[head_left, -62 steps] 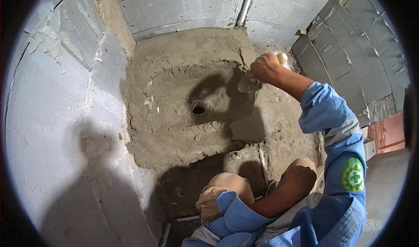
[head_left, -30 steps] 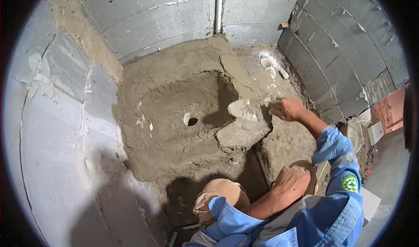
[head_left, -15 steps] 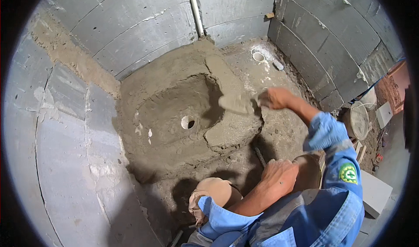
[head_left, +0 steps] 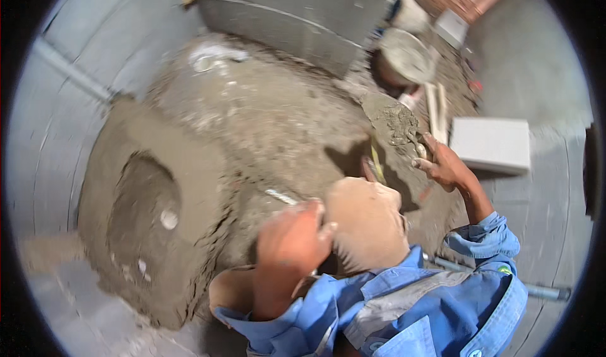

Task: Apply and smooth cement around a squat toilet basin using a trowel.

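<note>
On the right, my right hand (head_left: 445, 164) grips a trowel (head_left: 377, 109) by its handle end. Wet grey mortar (head_left: 401, 124) lies heaped on the blade, which points up and away from me. My left hand (head_left: 290, 237) hovers by my knee, smeared by motion, its thumb sticking out to the right; its fingers do not show clearly. Just past it a ribbed rod (head_left: 281, 196) lies low near the floor. At the left, a smoothed mortar bed (head_left: 196, 167) surrounds an oval hollow (head_left: 136, 193) with a round white pipe opening (head_left: 168, 220).
A round bucket (head_left: 405, 57) stands at the upper right, with pale wood strips (head_left: 435, 114) nearby. A white block (head_left: 491, 143) sits beyond my right hand. Another pipe opening (head_left: 203, 63) is near the far corner. Grey block walls (head_left: 284, 35) enclose the space.
My view has swung to the right. The trowel has left the mortar surface beside the hollow and is now near the bucket, carrying mortar. My left hand has moved and is blurred.
</note>
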A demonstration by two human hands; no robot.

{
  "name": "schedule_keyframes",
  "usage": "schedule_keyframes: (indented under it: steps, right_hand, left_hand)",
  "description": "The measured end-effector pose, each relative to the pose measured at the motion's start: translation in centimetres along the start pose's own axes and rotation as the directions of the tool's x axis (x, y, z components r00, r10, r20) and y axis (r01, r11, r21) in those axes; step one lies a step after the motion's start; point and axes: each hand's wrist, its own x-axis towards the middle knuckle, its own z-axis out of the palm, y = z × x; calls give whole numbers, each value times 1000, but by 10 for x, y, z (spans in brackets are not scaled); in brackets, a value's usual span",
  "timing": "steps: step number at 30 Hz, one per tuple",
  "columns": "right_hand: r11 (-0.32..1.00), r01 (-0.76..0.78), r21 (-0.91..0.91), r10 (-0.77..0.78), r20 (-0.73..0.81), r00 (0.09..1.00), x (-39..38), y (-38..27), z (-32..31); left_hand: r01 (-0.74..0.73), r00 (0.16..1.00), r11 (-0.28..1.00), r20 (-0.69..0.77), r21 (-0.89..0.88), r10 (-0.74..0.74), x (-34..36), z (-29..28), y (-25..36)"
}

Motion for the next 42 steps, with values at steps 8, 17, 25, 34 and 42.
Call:
schedule_keyframes:
  steps: [8, 17, 25, 34, 42]
  right_hand:
    - [922, -370, -117, 382, 118, 916, -46, 96, 30]
    - [736, -236, 635, 153, 184, 971, -19, 86, 142]
    - [881, -23, 473, 68, -78, 995, -57, 96, 121]
    - [856, 369, 361, -435, 119, 893, 50, 25, 64]
    - [589, 684, 430, -769, 560, 309, 149, -194, 98]
  left_hand:
    - [-5, 998, 998, 66, -66, 10, 17, -27, 26]
    - [105, 992, 955, 94, -277, -82, 36, -33, 14]
    - [117, 993, 991, -25, 70, -115, 55, -1, -14]
    - [73, 961, 992, -274, 104, -42, -8, 4, 17]
    - [307, 857, 949, -455, 72, -243, -82, 4, 81]
